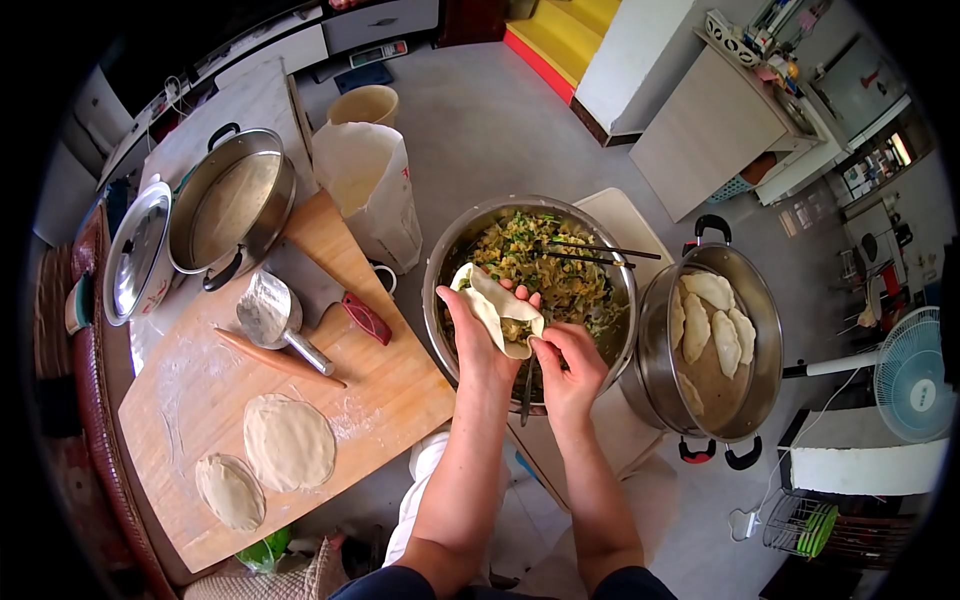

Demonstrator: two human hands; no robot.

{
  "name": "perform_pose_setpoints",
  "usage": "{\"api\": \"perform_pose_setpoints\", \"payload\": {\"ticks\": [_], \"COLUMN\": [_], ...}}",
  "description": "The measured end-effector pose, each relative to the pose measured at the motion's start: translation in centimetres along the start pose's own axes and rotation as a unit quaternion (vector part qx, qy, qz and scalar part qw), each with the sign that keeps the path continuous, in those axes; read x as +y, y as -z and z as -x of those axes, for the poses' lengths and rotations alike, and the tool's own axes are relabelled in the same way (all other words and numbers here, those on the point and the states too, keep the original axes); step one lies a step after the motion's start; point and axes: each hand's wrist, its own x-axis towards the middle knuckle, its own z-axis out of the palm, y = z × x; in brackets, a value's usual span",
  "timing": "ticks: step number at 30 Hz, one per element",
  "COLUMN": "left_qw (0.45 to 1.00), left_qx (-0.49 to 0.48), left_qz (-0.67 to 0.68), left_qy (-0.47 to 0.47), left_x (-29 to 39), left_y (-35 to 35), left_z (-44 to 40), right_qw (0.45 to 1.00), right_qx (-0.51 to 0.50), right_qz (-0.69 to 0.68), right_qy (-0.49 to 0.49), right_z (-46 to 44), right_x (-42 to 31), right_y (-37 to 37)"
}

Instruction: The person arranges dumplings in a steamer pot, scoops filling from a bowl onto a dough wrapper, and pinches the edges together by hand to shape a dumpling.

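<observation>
A partly folded dumpling (487, 300) lies across my left hand (478, 335), its filling showing through the gap in the wrapper. The thumb and fingers of my left hand curl round it from both sides. My right hand (568, 362) pinches the wrapper's edge at the right end. Both hands are above a large steel bowl (437, 268) of chopped egg-and-greens filling (520, 240). Chopsticks (605, 253) rest in the bowl, and a spoon handle (527, 392) leans by its near rim.
To the left, a wooden board (190, 400) carries flattened dough wrappers (288, 442), a rolling pin (275, 357), a metal scoop (268, 308) and a red-handled cleaver (366, 318). A steel steamer pot (770, 390) with several dumplings (725, 340) stands right. Behind the board is another pan (285, 190).
</observation>
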Motion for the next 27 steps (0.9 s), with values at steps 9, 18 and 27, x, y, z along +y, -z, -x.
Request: {"api": "perform_pose_setpoints", "payload": {"ticks": [9,18,27], "left_qw": [1.000,1.000,1.000], "left_qx": [0.002,-0.003,-0.005], "left_qz": [0.018,0.014,-0.022], "left_qy": [-0.001,-0.003,0.008], "left_x": [0.5,0.4,-0.1], "left_y": [0.2,0.2,-0.4], "left_z": [-0.1,-0.1,0.1], "right_qw": [0.995,0.992,0.999], "right_qx": [-0.065,-0.091,-0.035], "right_qz": [0.015,-0.005,-0.034], "right_qy": [0.080,0.085,-0.007], "right_z": [-0.5,-0.7,-0.9], "right_x": [-0.8,-0.8,-0.5], "right_y": [0.5,0.7,0.4]}}
